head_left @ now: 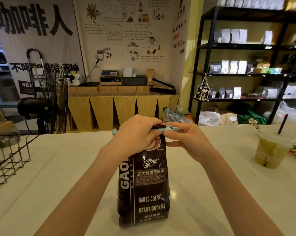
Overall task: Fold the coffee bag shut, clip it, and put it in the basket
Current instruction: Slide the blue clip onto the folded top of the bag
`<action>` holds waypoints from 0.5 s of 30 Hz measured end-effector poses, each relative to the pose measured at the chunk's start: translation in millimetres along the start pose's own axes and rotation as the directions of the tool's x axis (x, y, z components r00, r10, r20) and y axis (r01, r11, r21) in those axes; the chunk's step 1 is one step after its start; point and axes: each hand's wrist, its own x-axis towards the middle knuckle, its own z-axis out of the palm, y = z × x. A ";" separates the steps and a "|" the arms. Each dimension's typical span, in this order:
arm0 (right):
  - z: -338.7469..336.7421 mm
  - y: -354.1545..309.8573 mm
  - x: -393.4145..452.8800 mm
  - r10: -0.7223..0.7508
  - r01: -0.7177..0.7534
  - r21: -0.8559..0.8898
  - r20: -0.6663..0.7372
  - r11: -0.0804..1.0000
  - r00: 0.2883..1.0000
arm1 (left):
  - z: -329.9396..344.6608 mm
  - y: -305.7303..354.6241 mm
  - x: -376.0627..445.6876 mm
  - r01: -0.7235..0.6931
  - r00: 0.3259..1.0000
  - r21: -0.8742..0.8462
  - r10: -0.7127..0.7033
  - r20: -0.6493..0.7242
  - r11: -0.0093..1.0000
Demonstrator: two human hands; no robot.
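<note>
Both hands, left hand (135,132) and right hand (184,142), pinch the blue clip (169,129) across the upright coffee bag (143,184); wire basket (7,160) sits left

2 bare forearms (no sleeves visible).

Much of the pale blue clip (169,129) and the coffee bag's (143,184) folded top is covered by the left hand (135,133), while the wire basket (9,160) is cut off at the left edge.
</note>
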 end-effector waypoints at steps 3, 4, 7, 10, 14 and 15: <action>-1.5 -0.4 -1.9 -0.041 0.040 -0.104 0.000 0.994 0.999 | 0.8 1.2 -1.0 0.010 1.000 -0.027 -0.011 -0.021 1.000; -2.6 -1.9 -2.8 -0.066 0.065 -0.188 0.001 0.980 0.998 | 1.4 1.9 -1.2 0.015 1.000 -0.030 -0.015 -0.024 0.999; -6.2 -8.9 -6.1 -0.129 0.133 -0.393 0.037 0.910 0.991 | 3.2 5.0 -2.6 0.028 0.998 -0.053 -0.031 -0.048 0.998; -5.6 -10.7 -10.2 -0.207 0.203 -0.494 0.047 0.846 0.977 | 5.3 6.7 -6.4 0.042 0.995 -0.052 -0.046 -0.084 0.998; -0.5 -3.5 -14.6 -0.322 0.259 -0.512 -0.038 0.819 0.946 | 8.0 7.8 -9.9 0.047 0.990 -0.059 -0.054 -0.132 0.997; 1.1 -1.6 -15.5 -0.346 0.269 -0.513 -0.058 0.815 0.937 | 8.9 7.7 -10.4 0.050 0.988 -0.054 -0.057 -0.144 0.997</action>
